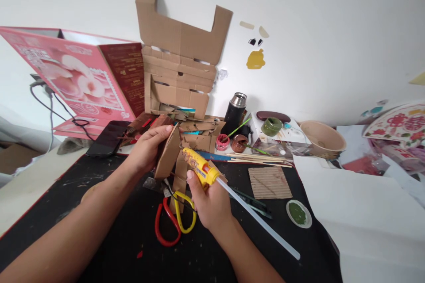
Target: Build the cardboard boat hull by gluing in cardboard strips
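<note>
My left hand [148, 148] grips a small piece of cardboard [168, 152], held tilted above the dark mat. In my right hand [212, 203] is a yellow hot glue gun [201, 166], its nozzle close to the cardboard's right edge; I cannot tell whether it touches. A long translucent glue stick [259, 219] sticks out of the gun's back end. Below my hands lie scissors [172, 221] with one red and one yellow handle, their blades partly hidden. A cardboard strip [179, 181] lies under the held piece.
Cardboard scraps and a large cut carton [179, 31] stand at the back, beside a pink box [83, 79]. A black thermos [234, 112], paint jars [222, 142] and thin sticks [259, 159] are behind. To the right are corrugated cardboard [269, 182] and a green paint lid [299, 213].
</note>
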Demonstrator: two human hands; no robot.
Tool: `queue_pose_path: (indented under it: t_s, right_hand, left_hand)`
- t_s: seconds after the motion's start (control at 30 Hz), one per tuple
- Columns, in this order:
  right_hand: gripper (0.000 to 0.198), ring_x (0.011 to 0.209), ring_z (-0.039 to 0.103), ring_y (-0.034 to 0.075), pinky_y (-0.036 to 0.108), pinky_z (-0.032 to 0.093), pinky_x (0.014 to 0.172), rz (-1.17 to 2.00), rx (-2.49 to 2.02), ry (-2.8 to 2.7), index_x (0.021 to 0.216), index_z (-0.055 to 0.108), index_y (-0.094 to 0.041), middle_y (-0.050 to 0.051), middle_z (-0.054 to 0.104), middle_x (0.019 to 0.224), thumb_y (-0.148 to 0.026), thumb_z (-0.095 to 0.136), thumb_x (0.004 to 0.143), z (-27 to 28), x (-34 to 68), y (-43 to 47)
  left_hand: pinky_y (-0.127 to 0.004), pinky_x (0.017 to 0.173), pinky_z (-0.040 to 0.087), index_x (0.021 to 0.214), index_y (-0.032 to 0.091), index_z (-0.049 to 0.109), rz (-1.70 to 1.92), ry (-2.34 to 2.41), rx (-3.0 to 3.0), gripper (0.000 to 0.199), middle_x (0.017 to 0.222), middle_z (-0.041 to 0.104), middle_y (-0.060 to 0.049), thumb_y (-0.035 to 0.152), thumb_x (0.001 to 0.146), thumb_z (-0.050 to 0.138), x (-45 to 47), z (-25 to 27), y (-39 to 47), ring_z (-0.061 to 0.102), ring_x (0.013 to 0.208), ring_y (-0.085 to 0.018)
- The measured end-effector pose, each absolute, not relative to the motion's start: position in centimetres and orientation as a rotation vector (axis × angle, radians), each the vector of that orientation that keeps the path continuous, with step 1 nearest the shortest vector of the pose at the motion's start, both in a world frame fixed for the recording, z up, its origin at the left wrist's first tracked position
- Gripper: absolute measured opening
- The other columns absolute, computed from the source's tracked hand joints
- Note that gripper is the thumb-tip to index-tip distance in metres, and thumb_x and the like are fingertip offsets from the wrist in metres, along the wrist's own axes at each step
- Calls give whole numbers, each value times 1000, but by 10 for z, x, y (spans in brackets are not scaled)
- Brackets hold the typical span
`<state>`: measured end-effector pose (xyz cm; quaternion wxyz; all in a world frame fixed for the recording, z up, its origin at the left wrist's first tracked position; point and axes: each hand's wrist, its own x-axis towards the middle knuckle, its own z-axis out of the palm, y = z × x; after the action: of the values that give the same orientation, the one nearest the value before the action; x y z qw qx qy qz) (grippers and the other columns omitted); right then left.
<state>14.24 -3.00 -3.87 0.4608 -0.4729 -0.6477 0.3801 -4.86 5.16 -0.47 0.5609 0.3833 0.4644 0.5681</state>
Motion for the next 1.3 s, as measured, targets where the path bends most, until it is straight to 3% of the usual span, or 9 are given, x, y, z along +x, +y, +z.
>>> queue_pose_path:
  t_s: [0.37,0.9,1.3]
  right_hand:
    - [42,43,56,15,23,42,44,973,-1189,-1552,77,63,-23,-3,51,47,-54,55,105,-42,142,-31]
    - [49,43,57,15,23,43,44,929,-1216,-1555,73,64,-22,-2,51,46,-58,54,105,-42,143,-31]
    - [49,41,55,15,22,42,41,937,-1216,-1519,78,67,-21,-3,52,47,-59,53,105,-41,142,-31]
  left_hand:
    - [-27,55,56,86,18,83,1308,1092,900,42,75,79,-6,54,67,94,-48,-7,51,67,60,-19]
    - [-23,55,53,83,16,84,1248,1115,913,55,70,77,-5,60,55,100,-42,-4,47,66,60,-17]
    - [-23,54,51,86,17,85,1230,1082,919,52,70,77,-4,59,59,99,-44,-6,47,66,59,-16]
